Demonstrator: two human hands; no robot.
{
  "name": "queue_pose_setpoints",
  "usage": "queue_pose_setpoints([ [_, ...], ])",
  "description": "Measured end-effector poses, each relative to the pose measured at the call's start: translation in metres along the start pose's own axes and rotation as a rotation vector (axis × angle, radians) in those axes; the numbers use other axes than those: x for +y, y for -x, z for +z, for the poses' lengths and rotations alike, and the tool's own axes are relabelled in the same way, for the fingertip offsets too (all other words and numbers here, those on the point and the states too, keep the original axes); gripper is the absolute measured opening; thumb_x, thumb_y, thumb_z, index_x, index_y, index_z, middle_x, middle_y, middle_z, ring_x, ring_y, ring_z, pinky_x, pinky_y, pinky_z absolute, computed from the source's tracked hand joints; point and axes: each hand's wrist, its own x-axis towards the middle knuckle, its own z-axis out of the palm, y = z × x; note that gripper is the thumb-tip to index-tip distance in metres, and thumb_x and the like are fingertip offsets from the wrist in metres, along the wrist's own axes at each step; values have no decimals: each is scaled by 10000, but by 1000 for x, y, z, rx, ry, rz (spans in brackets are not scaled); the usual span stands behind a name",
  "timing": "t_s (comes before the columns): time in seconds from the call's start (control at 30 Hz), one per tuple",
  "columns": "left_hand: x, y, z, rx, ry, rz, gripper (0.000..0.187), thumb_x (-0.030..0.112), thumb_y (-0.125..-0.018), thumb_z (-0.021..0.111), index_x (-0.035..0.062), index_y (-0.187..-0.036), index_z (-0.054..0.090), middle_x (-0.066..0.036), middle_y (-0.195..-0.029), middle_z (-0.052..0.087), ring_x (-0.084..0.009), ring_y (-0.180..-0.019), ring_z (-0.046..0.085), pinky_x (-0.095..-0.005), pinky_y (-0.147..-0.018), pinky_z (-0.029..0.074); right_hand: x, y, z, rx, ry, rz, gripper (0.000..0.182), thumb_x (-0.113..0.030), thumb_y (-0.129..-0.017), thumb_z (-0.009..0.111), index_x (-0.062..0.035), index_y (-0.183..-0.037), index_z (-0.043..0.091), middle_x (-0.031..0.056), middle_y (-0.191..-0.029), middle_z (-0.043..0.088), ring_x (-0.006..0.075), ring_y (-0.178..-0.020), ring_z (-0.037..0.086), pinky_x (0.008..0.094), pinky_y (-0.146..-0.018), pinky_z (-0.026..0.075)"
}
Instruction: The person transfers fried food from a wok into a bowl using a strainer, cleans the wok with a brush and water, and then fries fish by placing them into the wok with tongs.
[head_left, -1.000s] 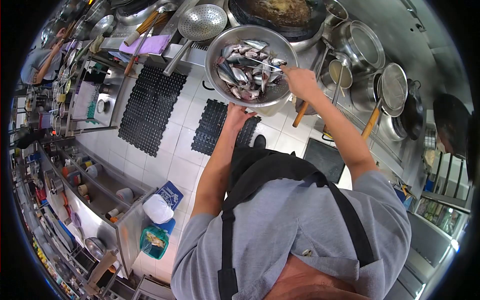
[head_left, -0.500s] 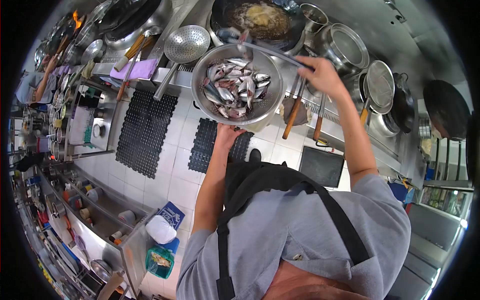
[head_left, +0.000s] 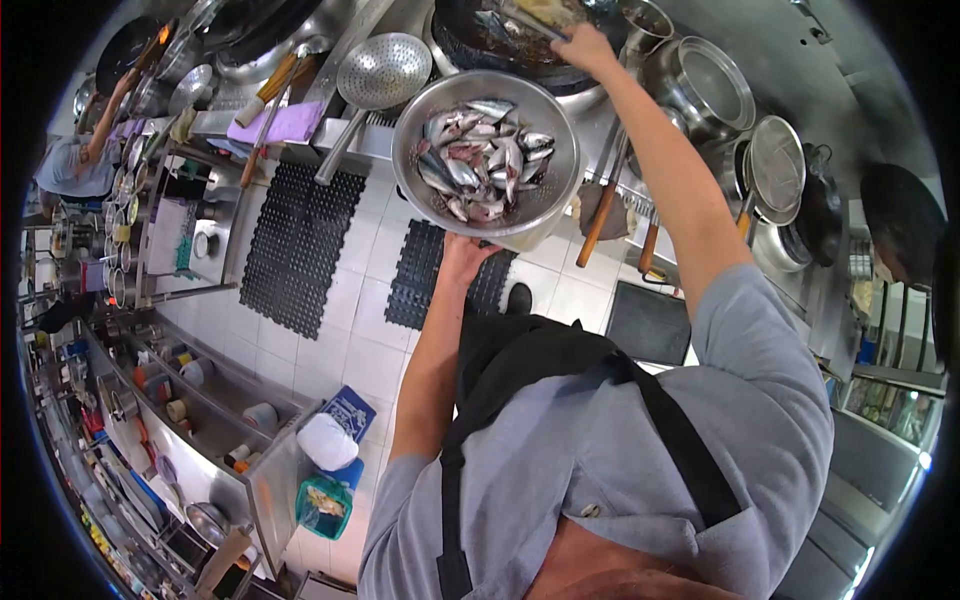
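A large perforated metal bowl (head_left: 572, 165) holds many small silvery fish (head_left: 490, 165). My left hand (head_left: 466, 258) is closed on the near edge of the bowl from below, its fingers partly hidden under it. At the top, my right hand (head_left: 587, 50) grips metal tongs (head_left: 528, 18) over a dark wok (head_left: 455, 38) of hot oil. Fish lie in the wok near the tips of the tongs, which are hard to make out. Something golden (head_left: 550, 10) floats in the oil.
A perforated ladle (head_left: 385, 72) rests left of the bowl. Wooden-handled tools (head_left: 600, 225) lie on the right, by stacked pots (head_left: 712, 85) and a strainer (head_left: 775, 170). Another person (head_left: 75, 165) works at the far left. Black mats (head_left: 300, 245) lie on the floor.
My right hand has moved up and left, carrying the tongs from above the bowl's rim to over the wok. My left hand still holds the bowl, which appears slightly further right.
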Motion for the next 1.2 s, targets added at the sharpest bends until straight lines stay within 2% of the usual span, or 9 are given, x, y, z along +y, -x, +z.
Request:
queue_pose_setpoints([
  [0.07, 6, 5, 13, 79, -67, -16, 518, 310, -962, 591, 140, -1423, 428, -91, -1426, 495, -269, -1288, 511, -664, -945, 456, -10, 15, -29, 80, 70, -95, 521, -385, -795, 692, -43, -1188, 686, 226, -1065, 705, 346, -1035, 678, 397, -945, 505],
  [0.27, 7, 7, 15, 35, -88, -2, 530, 322, -960, 597, 139, -1426, 422, -91, -1414, 501, -261, -1297, 499, -665, -961, 435, -4, 177, -98, -168, 133, -262, 463, -269, -843, 660, -6, -1223, 647, 230, -1086, 697, 342, -1014, 681, 413, -907, 503],
  [0.4, 7, 9, 18, 41, -57, 5, 504, 283, -964, 596, 138, -1418, 430, -87, -1424, 490, -254, -1298, 493, -668, -972, 422, -30, 254, -92, -542, 246, -74, 400, -214, -850, 638, 25, -1170, 658, 242, -1007, 694, 388, -971, 665, 430, -867, 503],
  [0.5, 0, 1, 5, 20, -31, -4, 509, 241, -972, 584, 137, -1435, 400, -92, -1448, 463, -263, -1313, 478, -676, -975, 418, -13, 275, -52, -409, 20, -76, 247, -201, -838, 626, -3, -969, 693, 242, -845, 672, 411, -857, 661, 487, -813, 497],
  [0.7, 4, 6, 12, 45, -53, 5, 472, 184, -975, 556, 124, -1416, 399, -88, -1395, 514, -257, -1292, 503, -687, -941, 444, -48, 275, -69, -503, -139, 14, 324, -198, -844, 625, -39, -1116, 701, 219, -861, 694, 388, -874, 675, 475, -826, 499],
  [0.8, 7, 3, 13, 30, -62, -17, 449, 164, -965, 560, 130, -1391, 423, -85, -1381, 523, -257, -1263, 525, -683, -931, 453, -35, 268, -20, -355, -25, -226, 340, -213, -834, 637, -53, -1127, 702, 222, -841, 692, 375, -856, 682, 457, -801, 509],
  [0.9, 5, 6, 14, 65, -19, -23, 434, 171, -967, 563, 135, -1381, 439, -85, -1373, 529, -261, -1253, 530, -677, -926, 458, -32, 252, 10, -496, -150, -191, 359, -221, -816, 653, -27, -1114, 699, 225, -843, 693, 366, -826, 685, 439, -758, 514],
  [1.0, 4, 6, 18, 76, 1, -3, 420, 188, -971, 567, 139, -1372, 453, -85, -1370, 530, -266, -1250, 530, -676, -928, 456, -16, 242, 25, -564, -286, -189, 380, -204, -806, 660, 5, -1122, 687, 220, -838, 690, 334, -755, 675, 413, -718, 509],
  [1.2, -3, 2, 6, 85, -10, -3, 415, 226, -985, 571, 156, -1375, 447, -79, -1372, 525, -261, -1264, 515, -656, -918, 461, -3, 267, -15, -640, -544, 130, 347, -151, -849, 653, 31, -1141, 692, 53, -703, 641, 119, -658, 560, 293, -621, 460],
])
